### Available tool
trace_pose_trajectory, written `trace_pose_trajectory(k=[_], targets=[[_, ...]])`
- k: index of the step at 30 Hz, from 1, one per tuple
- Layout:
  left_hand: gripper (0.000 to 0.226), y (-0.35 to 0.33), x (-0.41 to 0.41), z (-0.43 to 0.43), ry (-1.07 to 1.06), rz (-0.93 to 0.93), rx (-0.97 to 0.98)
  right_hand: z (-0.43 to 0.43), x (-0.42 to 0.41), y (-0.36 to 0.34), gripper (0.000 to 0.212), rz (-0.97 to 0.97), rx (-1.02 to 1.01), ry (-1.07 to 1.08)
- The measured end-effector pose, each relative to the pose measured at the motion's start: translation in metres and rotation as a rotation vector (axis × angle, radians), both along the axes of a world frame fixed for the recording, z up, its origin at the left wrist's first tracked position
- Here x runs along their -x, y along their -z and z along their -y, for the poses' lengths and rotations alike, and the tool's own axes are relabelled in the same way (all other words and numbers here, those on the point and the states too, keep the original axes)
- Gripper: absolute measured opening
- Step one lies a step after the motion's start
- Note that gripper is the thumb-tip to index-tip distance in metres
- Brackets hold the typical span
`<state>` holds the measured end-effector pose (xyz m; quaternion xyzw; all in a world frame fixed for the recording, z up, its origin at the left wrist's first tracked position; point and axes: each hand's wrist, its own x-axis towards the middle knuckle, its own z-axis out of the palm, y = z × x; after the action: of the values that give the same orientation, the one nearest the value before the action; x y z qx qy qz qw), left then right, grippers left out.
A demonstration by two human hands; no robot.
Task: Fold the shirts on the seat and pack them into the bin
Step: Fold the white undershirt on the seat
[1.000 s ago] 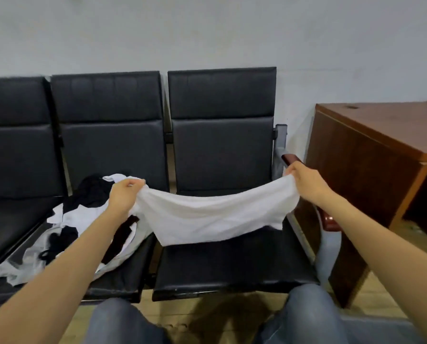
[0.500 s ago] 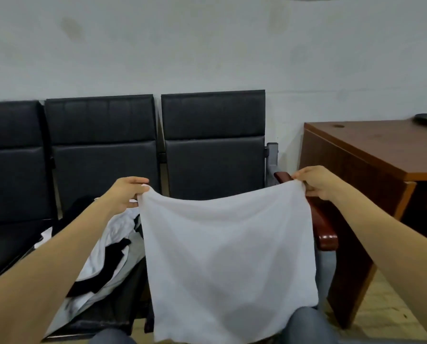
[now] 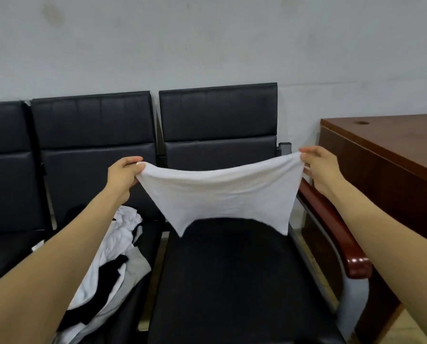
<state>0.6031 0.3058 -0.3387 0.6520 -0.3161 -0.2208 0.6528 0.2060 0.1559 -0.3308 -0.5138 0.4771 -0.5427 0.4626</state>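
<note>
Nearest, a jumbled pile of white, black and grey shirts (image 3: 113, 256) is heaped on the middle black padded seat (image 3: 151, 242). Above the end black padded seat (image 3: 232, 281), a thin white cotton shirt (image 3: 219, 192) is held in the air. One top corner is pinched tight in the left hand (image 3: 122, 175) grip, the other in the right hand (image 3: 319, 170) grip. It looks light and floppy, so it's probably best taken by the corners or hem and laid flat. No bin can be seen.
</note>
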Motion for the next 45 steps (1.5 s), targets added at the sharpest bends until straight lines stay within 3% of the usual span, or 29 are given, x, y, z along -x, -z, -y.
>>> trace_pose_trajectory(k=[5, 10, 15, 21, 25, 28, 30, 35, 40, 45], targets=[[0.016, 0.072, 0.003, -0.025, 0.031, -0.015, -0.202, -0.01, 0.007, 0.055, 0.02, -0.352, -0.161, -0.049], [0.02, 0.175, 0.024, -0.058, 0.053, -0.05, -0.471, -0.036, 0.021, 0.153, 0.025, -0.826, -0.219, -0.205], [0.015, 0.247, 0.048, -0.091, 0.094, -0.073, -0.574, -0.064, 0.032, 0.223, 0.027, -1.304, -0.286, -0.382], [0.015, 0.28, 0.056, -0.124, 0.125, 0.018, -0.71, -0.076, 0.048, 0.255, 0.024, -1.535, -0.372, -0.509], [0.023, 0.283, 0.059, -0.128, 0.214, 0.247, -0.867, -0.085, 0.049, 0.26, 0.032, -1.659, -0.424, -0.641], [0.029, 0.274, 0.076, -0.117, 0.215, 0.666, -1.065, -0.087, 0.039, 0.256, 0.034, -1.677, -0.436, -0.677], [0.031, 0.269, 0.087, -0.099, 0.206, 0.798, -0.995, -0.082, 0.023, 0.253, 0.034, -1.616, -0.372, -0.629], [0.028, 0.266, 0.086, -0.023, 0.346, 0.558, -0.836, -0.052, -0.039, 0.258, 0.012, -1.313, -0.216, -0.44], [0.028, 0.282, 0.059, 0.071, 0.249, 0.55, -0.799, 0.014, -0.098, 0.273, 0.03, -1.056, -0.241, -0.299], [0.017, 0.313, 0.038, 0.136, 0.181, 0.485, -0.77, 0.076, -0.144, 0.314, 0.042, -0.989, -0.217, -0.14]])
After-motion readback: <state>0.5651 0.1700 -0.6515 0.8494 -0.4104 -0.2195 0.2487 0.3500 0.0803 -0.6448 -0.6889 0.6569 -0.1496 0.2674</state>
